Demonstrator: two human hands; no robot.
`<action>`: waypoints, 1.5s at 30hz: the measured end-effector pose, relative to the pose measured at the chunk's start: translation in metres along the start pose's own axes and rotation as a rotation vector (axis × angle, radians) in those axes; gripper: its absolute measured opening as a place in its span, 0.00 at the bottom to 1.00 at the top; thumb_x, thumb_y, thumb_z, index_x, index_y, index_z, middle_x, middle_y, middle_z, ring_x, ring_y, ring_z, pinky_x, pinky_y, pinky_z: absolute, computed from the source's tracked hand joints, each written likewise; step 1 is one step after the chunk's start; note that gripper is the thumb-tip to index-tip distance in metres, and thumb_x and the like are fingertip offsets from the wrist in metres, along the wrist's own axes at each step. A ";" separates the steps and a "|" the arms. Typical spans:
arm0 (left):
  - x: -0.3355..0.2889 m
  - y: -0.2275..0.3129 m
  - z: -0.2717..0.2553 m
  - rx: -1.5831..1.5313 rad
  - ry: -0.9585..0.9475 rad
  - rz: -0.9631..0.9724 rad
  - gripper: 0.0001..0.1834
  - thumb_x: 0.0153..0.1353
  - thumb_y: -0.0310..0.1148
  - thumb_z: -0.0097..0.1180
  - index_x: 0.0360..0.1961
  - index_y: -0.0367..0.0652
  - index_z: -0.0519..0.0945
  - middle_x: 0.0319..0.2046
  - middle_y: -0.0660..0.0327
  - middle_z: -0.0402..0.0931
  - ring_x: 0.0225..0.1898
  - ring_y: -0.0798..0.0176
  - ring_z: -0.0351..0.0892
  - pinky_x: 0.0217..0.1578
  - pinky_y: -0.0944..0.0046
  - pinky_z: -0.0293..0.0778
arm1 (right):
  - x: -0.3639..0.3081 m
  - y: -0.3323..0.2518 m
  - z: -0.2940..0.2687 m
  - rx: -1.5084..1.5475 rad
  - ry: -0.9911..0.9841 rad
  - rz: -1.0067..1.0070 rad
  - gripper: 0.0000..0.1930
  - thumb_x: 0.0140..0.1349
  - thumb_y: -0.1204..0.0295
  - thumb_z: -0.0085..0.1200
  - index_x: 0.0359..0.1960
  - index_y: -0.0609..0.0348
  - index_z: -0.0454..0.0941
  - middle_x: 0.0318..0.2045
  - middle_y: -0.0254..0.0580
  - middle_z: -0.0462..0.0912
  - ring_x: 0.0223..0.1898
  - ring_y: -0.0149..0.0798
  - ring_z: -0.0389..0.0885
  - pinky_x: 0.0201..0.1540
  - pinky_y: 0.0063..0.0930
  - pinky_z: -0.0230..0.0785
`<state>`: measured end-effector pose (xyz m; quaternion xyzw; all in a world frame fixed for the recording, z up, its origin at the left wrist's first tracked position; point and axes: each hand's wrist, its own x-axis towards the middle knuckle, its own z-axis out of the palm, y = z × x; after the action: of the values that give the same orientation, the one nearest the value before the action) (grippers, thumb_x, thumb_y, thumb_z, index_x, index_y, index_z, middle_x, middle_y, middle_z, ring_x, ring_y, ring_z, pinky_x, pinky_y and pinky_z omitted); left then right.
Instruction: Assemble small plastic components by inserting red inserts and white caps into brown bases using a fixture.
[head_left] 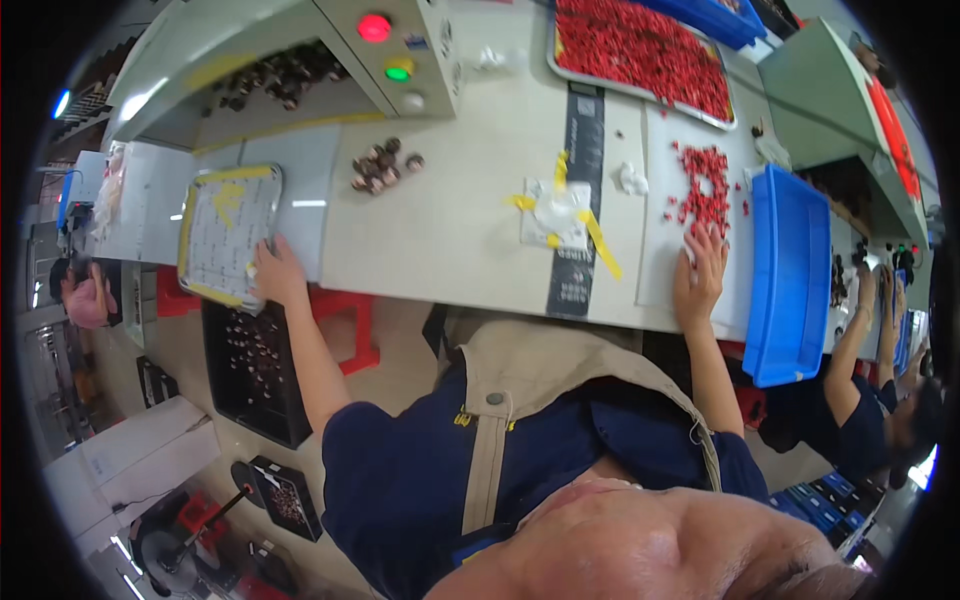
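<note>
My left hand (280,271) grips the near right corner of a shallow metal tray (272,205), whose near end juts past the table edge. Yellow tape and rows of faint marks show on the tray's light bottom. My right hand (699,276) lies with fingers stretched out and apart, its fingertips at the near end of a loose patch of small red pieces (706,180). Whether it pinches any single piece is too small to make out. A blue plastic bin (790,270) stands just right of that hand.
Dark round parts (377,168) lie in a pile mid-left. A tray of red pieces (640,50) sits at the back. A machine with red and green lights (385,50) stands at back left. Below the table is a black crate (265,400). Another person (860,400) works at right.
</note>
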<state>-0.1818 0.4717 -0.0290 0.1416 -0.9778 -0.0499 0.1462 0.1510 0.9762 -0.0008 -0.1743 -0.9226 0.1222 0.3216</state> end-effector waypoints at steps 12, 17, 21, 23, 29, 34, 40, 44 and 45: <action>-0.088 0.143 -0.024 -0.670 0.110 0.862 0.20 0.51 0.28 0.57 0.48 0.50 0.76 0.38 0.58 0.73 0.43 0.54 0.72 0.44 0.58 0.68 | -0.007 0.014 0.009 0.203 0.407 -0.041 0.10 0.51 0.82 0.54 0.36 0.58 0.79 0.35 0.43 0.81 0.41 0.46 0.78 0.49 0.36 0.67; -0.069 0.174 0.011 -0.298 0.261 0.909 0.18 0.52 0.39 0.58 0.47 0.58 0.77 0.40 0.64 0.75 0.42 0.55 0.72 0.42 0.53 0.68 | -0.006 0.019 0.013 0.132 0.540 0.042 0.09 0.52 0.78 0.56 0.35 0.56 0.79 0.31 0.38 0.82 0.35 0.41 0.78 0.43 0.32 0.67; -0.078 0.185 -0.009 -0.186 0.146 0.838 0.14 0.54 0.45 0.56 0.41 0.57 0.78 0.40 0.69 0.78 0.43 0.54 0.72 0.44 0.49 0.65 | -0.009 0.024 0.009 0.064 0.441 0.056 0.08 0.53 0.76 0.56 0.35 0.55 0.80 0.32 0.38 0.82 0.37 0.40 0.78 0.44 0.31 0.67; -0.084 0.181 -0.014 -0.214 0.191 0.911 0.13 0.54 0.45 0.55 0.40 0.55 0.78 0.41 0.68 0.78 0.43 0.55 0.72 0.48 0.51 0.62 | -0.009 0.025 0.010 0.017 0.388 0.026 0.07 0.53 0.76 0.57 0.35 0.55 0.80 0.32 0.37 0.82 0.37 0.40 0.78 0.43 0.31 0.67; -0.111 0.168 -0.033 -0.829 -0.064 0.792 0.13 0.56 0.33 0.58 0.43 0.45 0.77 0.38 0.63 0.79 0.41 0.63 0.75 0.48 0.59 0.64 | 0.010 0.016 0.006 -0.024 0.160 0.076 0.07 0.53 0.73 0.58 0.34 0.52 0.81 0.28 0.33 0.82 0.35 0.38 0.76 0.41 0.30 0.65; -0.162 0.164 -0.054 -1.737 -1.085 0.172 0.20 0.61 0.26 0.51 0.56 0.39 0.69 0.45 0.57 0.76 0.40 0.72 0.76 0.39 0.75 0.72 | 0.032 0.011 0.026 -0.012 0.030 0.020 0.06 0.54 0.70 0.58 0.33 0.51 0.82 0.28 0.32 0.82 0.35 0.37 0.75 0.41 0.30 0.62; -0.191 0.210 -0.068 -1.787 -1.530 0.025 0.20 0.62 0.26 0.49 0.57 0.39 0.68 0.49 0.54 0.74 0.44 0.70 0.75 0.39 0.73 0.73 | 0.049 0.021 0.021 -0.210 -0.112 -0.016 0.03 0.52 0.69 0.57 0.28 0.50 0.80 0.28 0.33 0.77 0.39 0.38 0.73 0.45 0.35 0.56; -0.183 0.212 -0.059 -1.726 -1.372 0.073 0.19 0.62 0.25 0.48 0.56 0.39 0.68 0.48 0.59 0.74 0.45 0.71 0.74 0.41 0.73 0.72 | 0.049 0.015 0.031 -0.234 -0.062 -0.061 0.03 0.51 0.73 0.55 0.29 0.52 0.78 0.29 0.36 0.76 0.39 0.41 0.72 0.46 0.38 0.57; -0.178 0.207 -0.062 -1.710 -1.309 0.089 0.19 0.62 0.25 0.49 0.55 0.39 0.69 0.47 0.60 0.74 0.45 0.71 0.74 0.40 0.73 0.71 | 0.049 0.011 0.037 -0.194 -0.024 -0.082 0.04 0.51 0.73 0.54 0.30 0.52 0.78 0.30 0.37 0.76 0.39 0.41 0.72 0.45 0.37 0.57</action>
<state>-0.0544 0.7182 0.0101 -0.0974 -0.5114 -0.7773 -0.3533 0.0940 1.0013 -0.0053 -0.1653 -0.9403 0.0211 0.2969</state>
